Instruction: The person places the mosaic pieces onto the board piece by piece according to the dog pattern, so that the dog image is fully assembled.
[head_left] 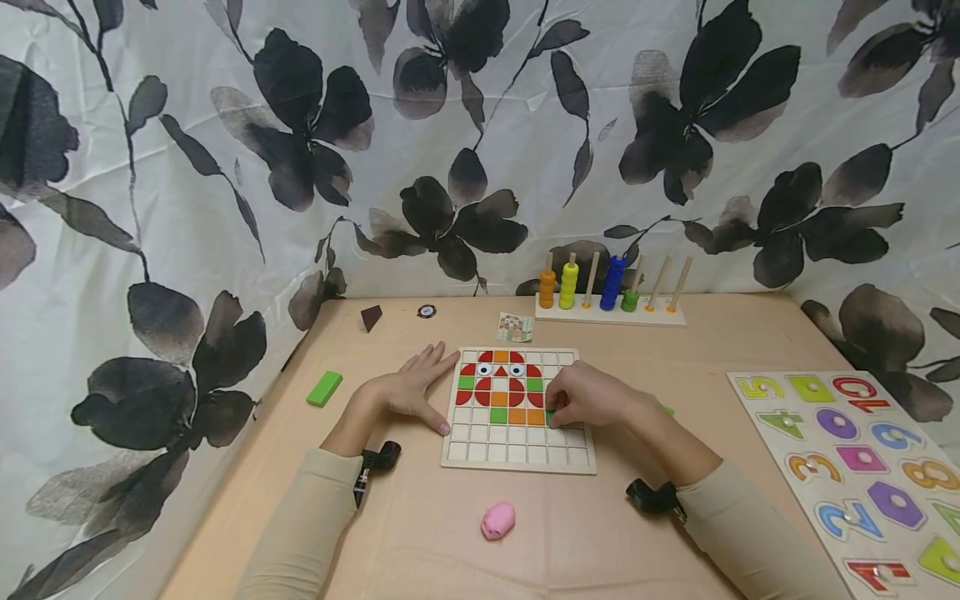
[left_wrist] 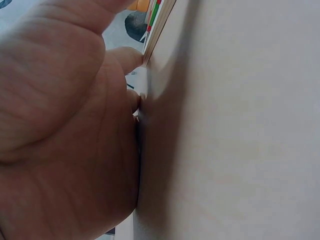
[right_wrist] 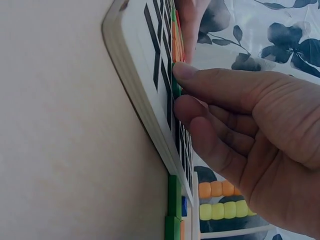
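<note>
A white board with a square grid (head_left: 480, 454) lies on the table, bearing red rounded, orange and green tiles and two eye tiles (head_left: 517, 370). At its left edge my left hand (head_left: 401, 390) rests with the fingers spread, the thumb touching the lower side. My right hand (head_left: 592, 396) pinches a small green tile (right_wrist: 176, 87) between thumb and forefinger, at the right end of the lowest tile row. The tile is mostly hidden by the fingers in the head view. In the left wrist view, the palm (left_wrist: 95, 145) stands beside the board's edge.
A pink lump (head_left: 498, 521) lies in front of the board. Behind it are a small picture card (head_left: 515, 327) and a peg stand with coloured rings (head_left: 610, 312). A number puzzle (head_left: 832, 483) lies at right, a green block (head_left: 324, 388) and dark triangular piece (head_left: 371, 317) at left.
</note>
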